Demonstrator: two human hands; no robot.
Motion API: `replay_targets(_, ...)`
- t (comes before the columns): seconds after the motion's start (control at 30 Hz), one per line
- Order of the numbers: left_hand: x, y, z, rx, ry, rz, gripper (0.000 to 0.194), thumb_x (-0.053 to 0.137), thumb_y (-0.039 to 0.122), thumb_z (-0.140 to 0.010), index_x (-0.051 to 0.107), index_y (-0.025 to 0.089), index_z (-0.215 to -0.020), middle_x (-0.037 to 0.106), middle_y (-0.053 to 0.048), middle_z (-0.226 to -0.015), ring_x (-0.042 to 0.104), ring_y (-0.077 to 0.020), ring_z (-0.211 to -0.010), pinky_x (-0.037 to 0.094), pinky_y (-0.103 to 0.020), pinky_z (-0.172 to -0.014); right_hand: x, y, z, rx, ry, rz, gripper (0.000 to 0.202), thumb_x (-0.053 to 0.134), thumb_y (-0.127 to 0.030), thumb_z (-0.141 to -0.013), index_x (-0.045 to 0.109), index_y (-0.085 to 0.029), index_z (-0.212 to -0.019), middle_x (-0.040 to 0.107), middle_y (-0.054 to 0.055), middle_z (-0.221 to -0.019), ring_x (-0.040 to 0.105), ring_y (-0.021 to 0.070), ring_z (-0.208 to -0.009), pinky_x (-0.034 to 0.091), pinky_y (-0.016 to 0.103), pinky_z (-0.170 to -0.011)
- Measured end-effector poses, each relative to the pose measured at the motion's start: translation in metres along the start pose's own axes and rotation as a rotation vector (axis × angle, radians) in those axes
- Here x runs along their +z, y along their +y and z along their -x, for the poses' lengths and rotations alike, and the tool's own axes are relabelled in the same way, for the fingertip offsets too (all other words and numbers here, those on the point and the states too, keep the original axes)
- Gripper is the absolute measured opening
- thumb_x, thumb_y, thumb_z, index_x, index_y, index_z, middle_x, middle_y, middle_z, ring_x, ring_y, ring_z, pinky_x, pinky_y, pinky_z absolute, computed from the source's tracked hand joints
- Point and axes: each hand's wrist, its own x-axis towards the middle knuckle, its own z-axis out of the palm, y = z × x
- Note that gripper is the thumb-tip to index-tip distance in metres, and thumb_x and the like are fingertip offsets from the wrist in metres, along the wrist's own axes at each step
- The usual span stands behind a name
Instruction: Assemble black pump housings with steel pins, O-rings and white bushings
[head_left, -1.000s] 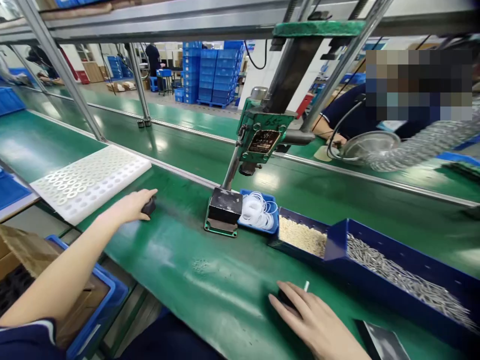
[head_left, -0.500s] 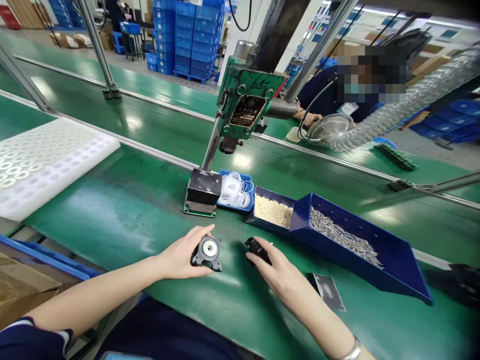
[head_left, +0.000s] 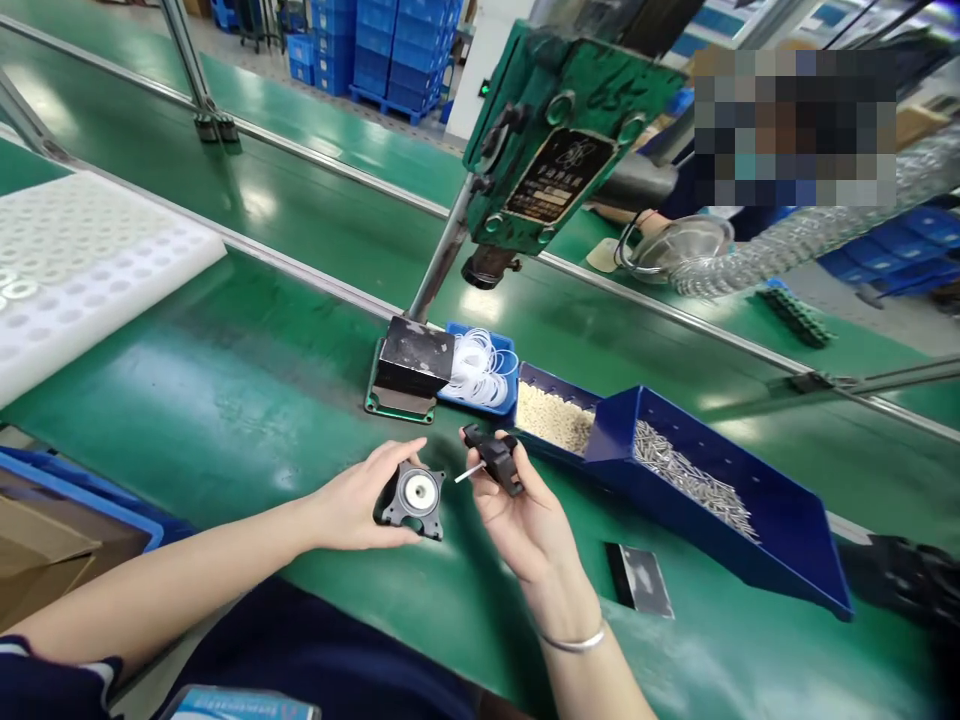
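My left hand grips a black housing by its left side, thumb and fingers around its edge. A white ring-shaped part with a central hole sits in the middle of that housing. Just to the right, my right hand holds a black plastic part between thumb and fingers. A thin metal pin sticks out of the black part, pointing left toward the housing. The two parts are apart, above the green table.
A green press stands behind the hands, its black base block on the table. Beside it are a blue tray of white rings, a bin of cream pieces and a blue bin of metal pins. A white foam tray lies left.
My right hand has turned over, palm now more upward, and moved slightly left and up, showing the pin in the black part. My left hand stays nearly in place. The view has tilted down.
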Motion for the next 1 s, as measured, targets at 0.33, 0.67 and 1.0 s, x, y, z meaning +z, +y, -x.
replay_targets(0.33,0.008,-0.011,-0.001,0.048,0.057,0.097,0.118,0.075,0.063,-0.065,0.002,0.035,-0.153,0.039,-0.009,-0.154,0.053,-0.0153,-0.14,0.05,-0.043,-0.133,0.027,0.02,0.012,-0.193,-0.282,0.518,0.021,0.08,-0.033,-0.081,0.072,-0.025,-0.1,0.057,0.005,-0.134,0.064,0.0124,-0.075,0.052,0.021,-0.051)
replay_targets(0.67,0.006,-0.007,-0.003,-0.038,0.004,0.126,0.118,0.082,0.052,-0.065,0.001,0.044,-0.15,0.036,-0.004,-0.156,0.052,-0.017,-0.141,0.049,-0.049,-0.132,0.013,0.028,0.021,-0.722,-0.403,1.192,0.025,0.074,-0.023,-0.088,0.069,-0.031,-0.111,0.049,0.007,-0.138,0.049,0.0239,-0.132,0.047,0.041,-0.106)
replay_targets(1.0,0.014,-0.014,-0.003,0.097,0.1,0.159,0.115,0.082,0.049,-0.065,0.001,0.048,-0.148,0.039,-0.003,-0.139,0.052,-0.0085,-0.131,0.054,-0.043,-0.128,-0.004,0.034,0.015,-0.754,-0.445,1.438,0.023,0.068,-0.028,-0.093,0.063,-0.032,-0.115,0.046,0.005,-0.138,0.044,0.0214,-0.134,0.04,0.044,-0.11)
